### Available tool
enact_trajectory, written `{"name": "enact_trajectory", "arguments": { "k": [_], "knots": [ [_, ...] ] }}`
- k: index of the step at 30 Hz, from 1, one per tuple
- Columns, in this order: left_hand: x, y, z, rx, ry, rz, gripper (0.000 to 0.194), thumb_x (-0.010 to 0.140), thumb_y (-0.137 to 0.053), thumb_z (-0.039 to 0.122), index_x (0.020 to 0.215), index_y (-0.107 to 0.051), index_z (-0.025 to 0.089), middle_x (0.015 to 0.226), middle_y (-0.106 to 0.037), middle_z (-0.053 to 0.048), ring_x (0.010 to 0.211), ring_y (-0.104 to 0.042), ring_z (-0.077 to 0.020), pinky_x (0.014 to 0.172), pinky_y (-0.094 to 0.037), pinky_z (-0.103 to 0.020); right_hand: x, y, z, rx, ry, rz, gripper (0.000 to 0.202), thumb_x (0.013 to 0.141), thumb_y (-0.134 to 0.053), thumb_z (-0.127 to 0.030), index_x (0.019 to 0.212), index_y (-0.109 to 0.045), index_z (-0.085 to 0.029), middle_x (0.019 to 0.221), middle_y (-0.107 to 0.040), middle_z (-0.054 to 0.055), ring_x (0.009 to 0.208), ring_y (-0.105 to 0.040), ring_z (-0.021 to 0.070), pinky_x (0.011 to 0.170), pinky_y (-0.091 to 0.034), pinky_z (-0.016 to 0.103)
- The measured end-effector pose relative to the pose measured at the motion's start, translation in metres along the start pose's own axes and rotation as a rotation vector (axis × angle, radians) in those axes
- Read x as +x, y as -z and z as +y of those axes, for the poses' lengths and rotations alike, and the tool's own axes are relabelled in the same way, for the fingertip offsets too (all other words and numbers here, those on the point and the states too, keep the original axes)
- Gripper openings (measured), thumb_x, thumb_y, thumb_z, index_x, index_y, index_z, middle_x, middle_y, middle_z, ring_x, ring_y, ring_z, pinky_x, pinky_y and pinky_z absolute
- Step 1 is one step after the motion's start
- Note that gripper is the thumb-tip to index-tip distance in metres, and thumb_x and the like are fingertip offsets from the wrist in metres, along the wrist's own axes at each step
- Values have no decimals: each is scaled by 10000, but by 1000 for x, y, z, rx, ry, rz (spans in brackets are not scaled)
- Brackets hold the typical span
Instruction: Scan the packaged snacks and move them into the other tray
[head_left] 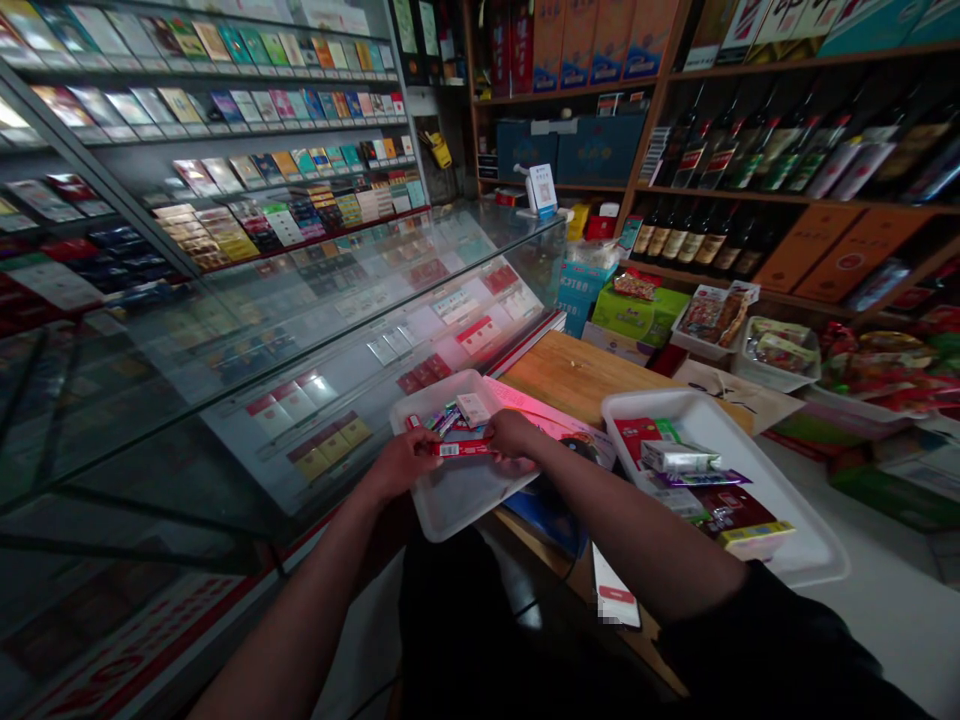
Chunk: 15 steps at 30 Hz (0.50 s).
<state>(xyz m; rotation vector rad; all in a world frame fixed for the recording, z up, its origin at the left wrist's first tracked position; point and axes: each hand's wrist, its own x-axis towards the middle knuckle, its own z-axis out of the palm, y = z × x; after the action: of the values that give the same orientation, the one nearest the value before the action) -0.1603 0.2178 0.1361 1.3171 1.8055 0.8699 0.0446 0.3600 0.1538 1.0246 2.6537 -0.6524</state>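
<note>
A slim red pack with a white barcode patch (461,449) is held level between my two hands, above a white plastic tray (457,510). My left hand (409,460) grips its left end with closed fingers. At the other end, my right hand (514,440) has its fingers closed round the pack. Inside the tray, beyond the hands, lie a small white box (472,410) and several thin colourful packs (447,420). What kind of goods the red pack contains cannot be made out.
A second white tray (814,545) with boxes and packets stands right on the wooden table (592,365). The glass display counter (315,330) runs along the left. Shelves of bottles (780,150) rise behind. A white phone-like object (615,585) lies below my right forearm.
</note>
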Motion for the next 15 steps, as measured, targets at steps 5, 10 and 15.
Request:
{"name": "enact_trajectory", "arguments": {
  "k": [5,10,15],
  "knots": [
    [-5,-7,13,-389,112,-3,545,644,-823,383,1119,-715,138,845,-751,-52,756,-692,-190,707,-536,-304,-13,26,16,143,-23,123,289,759,-711,-171,1015,-824,-244,869,-800,24,861,-713,170,708,-441,203],
    [3,-24,22,-463,136,68,502,629,-839,373,1066,-740,147,884,-772,-79,792,-716,-216,703,-553,-321,-24,39,34,211,-76,226,282,728,-724,-172,985,-825,-229,940,-798,19,855,-703,159,676,-434,197],
    [16,-45,32,-410,62,173,374,628,-797,317,965,-749,162,831,-762,-43,729,-677,-175,678,-521,-287,-40,45,54,294,-126,285,249,753,-720,-175,979,-820,-206,910,-793,27,808,-698,154,663,-451,195]
  ]
}}
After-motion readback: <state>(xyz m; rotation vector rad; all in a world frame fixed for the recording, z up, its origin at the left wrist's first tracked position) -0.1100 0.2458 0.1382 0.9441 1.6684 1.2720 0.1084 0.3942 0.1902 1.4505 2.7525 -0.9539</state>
